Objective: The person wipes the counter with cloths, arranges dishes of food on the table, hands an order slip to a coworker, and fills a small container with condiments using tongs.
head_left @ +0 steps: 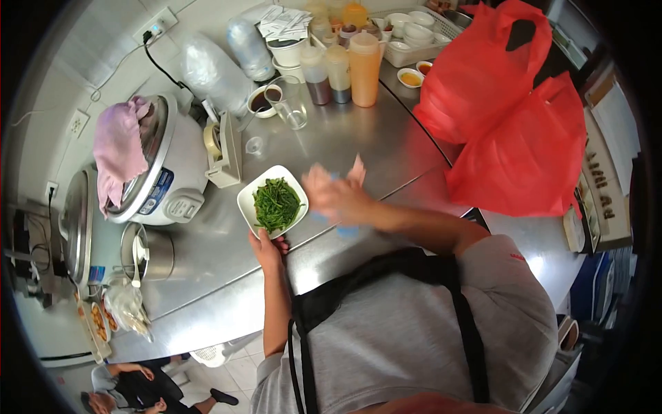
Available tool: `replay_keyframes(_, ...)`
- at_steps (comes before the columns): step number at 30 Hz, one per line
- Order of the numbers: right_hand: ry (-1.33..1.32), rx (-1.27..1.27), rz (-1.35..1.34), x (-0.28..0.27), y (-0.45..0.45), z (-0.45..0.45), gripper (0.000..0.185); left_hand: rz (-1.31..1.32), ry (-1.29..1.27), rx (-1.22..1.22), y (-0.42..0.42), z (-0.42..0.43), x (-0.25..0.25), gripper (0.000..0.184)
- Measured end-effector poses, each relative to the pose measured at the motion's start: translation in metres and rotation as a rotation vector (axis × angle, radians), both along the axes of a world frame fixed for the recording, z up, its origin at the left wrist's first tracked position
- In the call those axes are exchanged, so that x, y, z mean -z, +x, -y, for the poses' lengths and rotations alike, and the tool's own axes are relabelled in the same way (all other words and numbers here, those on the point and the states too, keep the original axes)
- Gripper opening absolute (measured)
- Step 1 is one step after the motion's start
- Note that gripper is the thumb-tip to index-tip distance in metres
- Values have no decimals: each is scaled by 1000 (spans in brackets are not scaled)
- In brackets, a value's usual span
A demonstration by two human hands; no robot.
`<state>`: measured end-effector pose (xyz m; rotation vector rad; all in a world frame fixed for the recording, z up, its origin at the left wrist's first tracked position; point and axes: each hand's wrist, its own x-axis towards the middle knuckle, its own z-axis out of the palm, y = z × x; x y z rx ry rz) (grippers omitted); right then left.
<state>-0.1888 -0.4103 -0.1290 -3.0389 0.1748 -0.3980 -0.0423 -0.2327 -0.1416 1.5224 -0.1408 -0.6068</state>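
Observation:
A white square bowl (pixel 245 201) of cooked green vegetables (pixel 278 205) stands on the steel counter. My left hand (pixel 266 247) grips its near rim, with the thumb at the edge and the fingers curled beneath. Just right of the bowl is my right hand (pixel 341 196), smeared by motion, so its fingers cannot be read. Something pale blue (pixel 347 230), perhaps a cloth, shows blurred under and around that hand. I cannot tell whether the hand grips it.
Two red plastic bags (pixel 517 145) occupy the right side. Sauce bottles (pixel 364 69), a clear pitcher (pixel 293 107) and a dark sauce bowl (pixel 264 102) line the back. At left are a rice cooker (pixel 176 172), a tape dispenser (pixel 224 152) and a metal pot (pixel 157 254). Another person (pixel 131 386) sits lower left.

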Motion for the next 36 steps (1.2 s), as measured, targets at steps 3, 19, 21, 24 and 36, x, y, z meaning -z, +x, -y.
replay_keyframes(3,-232,-104,203,11,-20,-19,53,-24,-22,-1,-3,-2,-5,28)
replay_keyframes(19,2024,-632,1053,18,-51,68,55,-207,-264,-84,-29,-67,25,42)
replay_keyframes(21,2347,-1003,1079,13,-36,15,60,-169,-191,-80,-29,-77,13,37)
replay_keyframes(24,2020,-507,893,61,-47,-48,39,-29,-40,-5,-33,-79,0,36)
replay_keyframes(36,610,326,112,-47,-301,-57,44,346,-40,-158,-63,-76,32,31)
